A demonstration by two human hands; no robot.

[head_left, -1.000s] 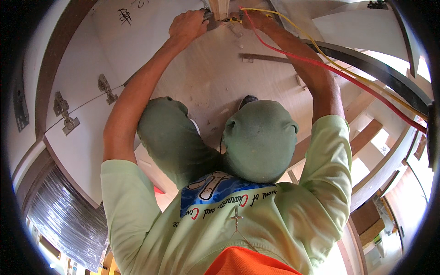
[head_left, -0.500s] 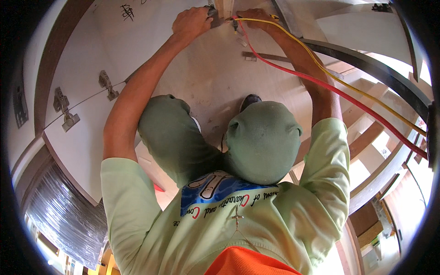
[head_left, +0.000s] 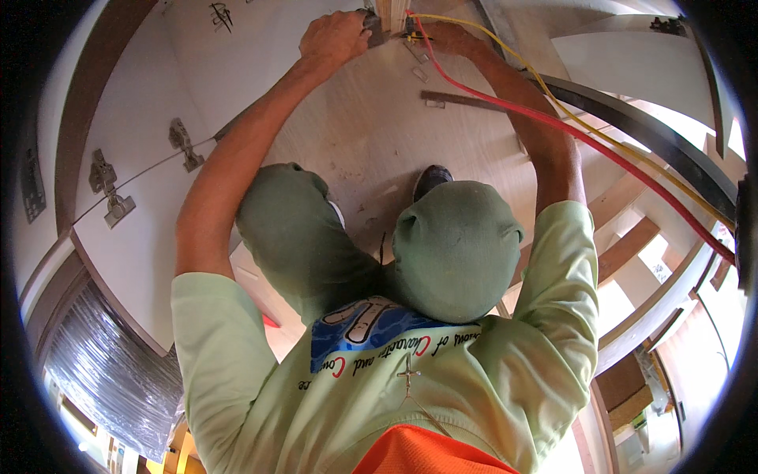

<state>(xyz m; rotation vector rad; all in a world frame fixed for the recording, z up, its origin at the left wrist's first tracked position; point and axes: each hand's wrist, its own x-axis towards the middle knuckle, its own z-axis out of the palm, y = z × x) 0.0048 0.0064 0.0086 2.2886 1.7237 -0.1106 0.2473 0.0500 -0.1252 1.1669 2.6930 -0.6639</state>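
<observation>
At the top of the head view, a pale wooden post (head_left: 392, 14) stands between my two hands. My left hand (head_left: 335, 37) is closed beside its left face, fingers curled round a dark object (head_left: 370, 18) that shows only in part. On the post's right side is my right hand (head_left: 444, 38), its fingers bent in and partly hidden. A small yellow-and-black piece (head_left: 416, 36) shows at those fingertips; its kind is unclear. A red cord (head_left: 505, 103) and a yellow cord (head_left: 493, 35) run from beside the right fingers to the right edge of the view.
Below the hands lies a wooden board surface (head_left: 355, 118) with a dark narrow strip (head_left: 462, 100) on it. White panels with metal hinges (head_left: 183, 144) are at the left. Plastic-wrapped material (head_left: 110, 363) stands lower left. A curved-looking dark bar (head_left: 632, 118) and wooden pieces (head_left: 628, 249) are at the right.
My right hand has shifted slightly down and turned, and the yellow-and-black piece now shows by its fingertips. Both cords have moved with it. The left hand has barely moved.
</observation>
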